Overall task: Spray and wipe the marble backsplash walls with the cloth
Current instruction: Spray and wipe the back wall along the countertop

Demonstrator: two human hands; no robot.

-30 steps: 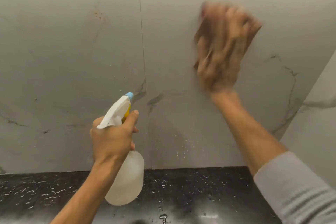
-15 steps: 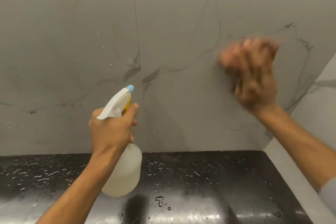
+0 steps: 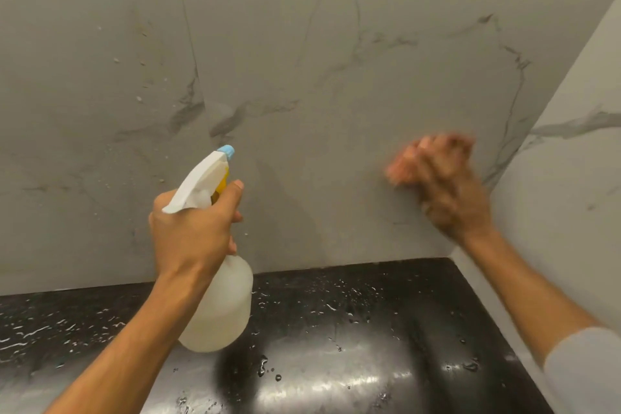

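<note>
Left hand [image 3: 191,232]: wrapped round the neck of the spray bottle [image 3: 218,306], forefinger up by the yellow trigger, nozzle aimed at the far wall.
Spray bottle: white head with blue tip, translucent body, held upright above the table [image 3: 369,329], left of centre.
Right hand [image 3: 450,188]: blurred, laid against the backsplash [image 3: 336,111] low on its right side, near the corner; its fingers lie over the cloth [image 3: 401,168].
Cloth: a blurred orange-pink patch showing at the left of the right hand, against the wall.
Backsplash: grey marble with dark veins, droplets on its left part; a lighter side wall [image 3: 564,178] meets it at the right.
Table: black, glossy, wet with drops.
</note>
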